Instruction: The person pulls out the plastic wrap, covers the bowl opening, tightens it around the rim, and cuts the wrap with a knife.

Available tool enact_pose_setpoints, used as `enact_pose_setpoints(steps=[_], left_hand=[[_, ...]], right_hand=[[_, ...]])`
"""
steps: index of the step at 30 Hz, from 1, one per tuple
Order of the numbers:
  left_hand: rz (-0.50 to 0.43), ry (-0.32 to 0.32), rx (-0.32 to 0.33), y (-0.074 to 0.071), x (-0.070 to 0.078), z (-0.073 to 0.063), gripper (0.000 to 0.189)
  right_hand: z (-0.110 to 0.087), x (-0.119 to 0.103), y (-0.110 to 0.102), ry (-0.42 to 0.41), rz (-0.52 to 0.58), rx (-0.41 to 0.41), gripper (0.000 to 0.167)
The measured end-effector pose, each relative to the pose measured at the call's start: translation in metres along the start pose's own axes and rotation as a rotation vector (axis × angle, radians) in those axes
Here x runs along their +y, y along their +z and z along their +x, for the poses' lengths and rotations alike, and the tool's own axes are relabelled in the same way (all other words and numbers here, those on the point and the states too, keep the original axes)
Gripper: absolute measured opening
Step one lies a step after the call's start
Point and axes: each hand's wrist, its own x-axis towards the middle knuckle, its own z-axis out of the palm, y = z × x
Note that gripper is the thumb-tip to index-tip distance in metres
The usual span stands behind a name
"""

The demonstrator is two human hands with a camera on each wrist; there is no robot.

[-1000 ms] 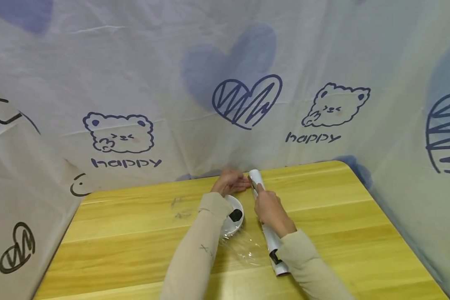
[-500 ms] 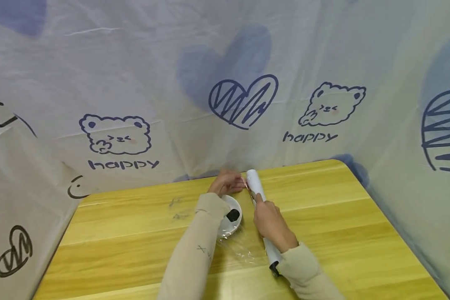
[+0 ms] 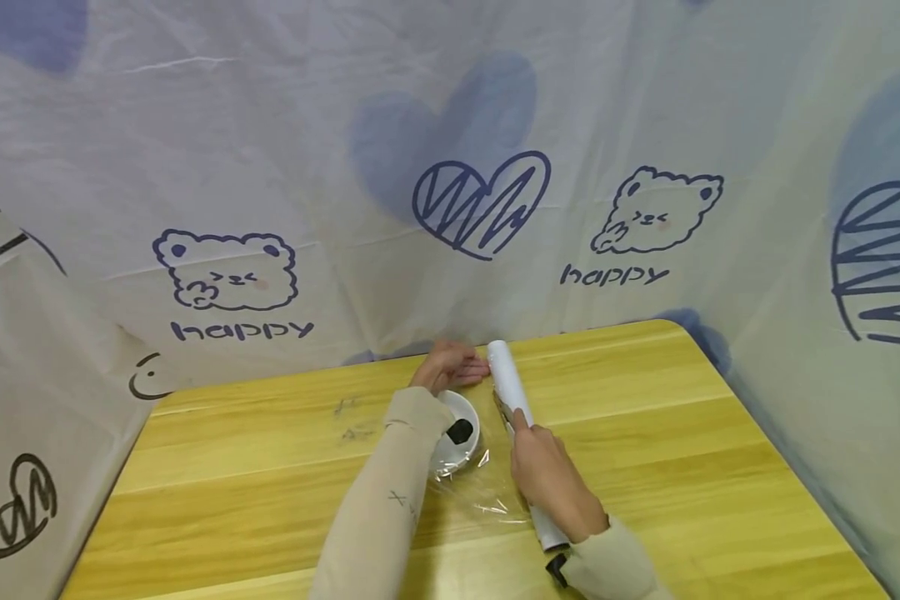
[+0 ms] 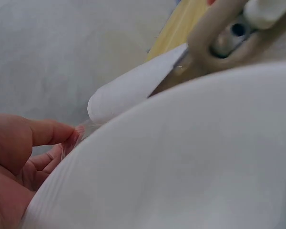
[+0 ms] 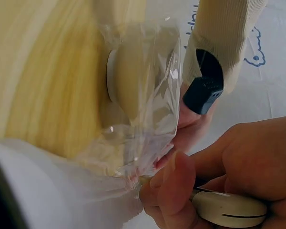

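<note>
A white roll of cling film (image 3: 508, 375) lies lengthwise on the table, right of a white bowl (image 3: 472, 417). Clear film (image 3: 487, 492) stretches between the roll and the bowl, wrinkled and shiny in the right wrist view (image 5: 157, 90). Beyond the bowl, my left hand (image 3: 450, 365) pinches the film's edge near the roll's far end; the left wrist view shows thumb and finger together on it. My right hand (image 3: 553, 475) grips scissors with beige handles (image 5: 231, 210), held along the roll's left side, blades pointing away. The bowl's wall covers much of the left wrist view.
The wood-patterned table (image 3: 255, 483) reaches back to a pale fabric curtain (image 3: 360, 283) printed with bears and hearts. A dark wrist camera (image 3: 461, 431) sits at the left cuff, over the bowl.
The right hand and scissors have moved nearer along the roll's left side. My left hand keeps its pinch near the far end. The head view has shifted slightly.
</note>
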Motion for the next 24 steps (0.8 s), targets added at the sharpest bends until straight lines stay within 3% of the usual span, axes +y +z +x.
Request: enact_pose_setpoints(steps=[9, 18, 24], left_hand=[[-0.001, -0.004, -0.001, 0.001, -0.001, 0.001, 0.029], [0.01, -0.017, -0.009, 0.003, -0.001, 0.003, 0.024], [-0.016, -0.023, -0.03, 0.0, 0.0, 0.003, 0.029]], right_hand=[[-0.026, -0.005, -0.007, 0.011, 0.042, -0.041, 0.052], [-0.055, -0.006, -0.007, -0.036, 0.016, 0.006, 0.051], [-0.07, -0.007, -0.012, -0.001, 0.043, -0.048, 0.052]])
